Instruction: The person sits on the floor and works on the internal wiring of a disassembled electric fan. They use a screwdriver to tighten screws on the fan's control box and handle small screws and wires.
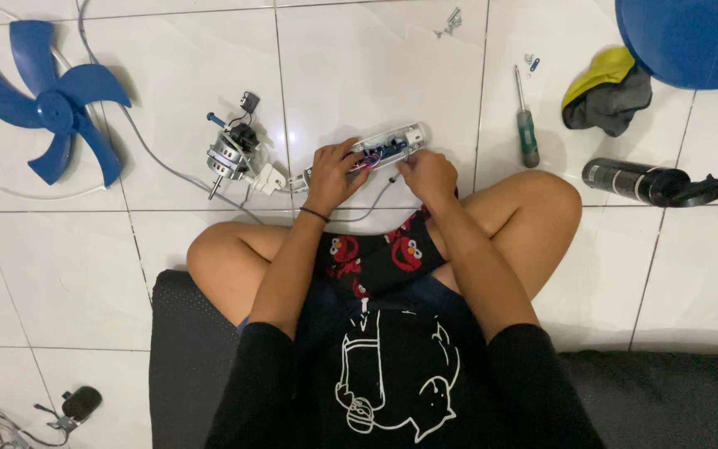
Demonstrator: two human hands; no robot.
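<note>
Gripping the white switch housing (380, 150), left hand (334, 173) (wrist banded) steadies; right hand (427, 173) pinches its wiring.

Black printed tee (392, 374), dark wristband (313, 214)

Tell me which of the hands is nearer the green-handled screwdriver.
Right. The right hand works at the white switch housing, just left of the screwdriver; the left hand grips the housing farther away.

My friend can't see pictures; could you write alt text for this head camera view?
A seated person's left hand and right hand hold an open white switch housing with wires above a white tiled floor. Nearby lie a fan motor, blue fan blade and screwdriver.
</note>
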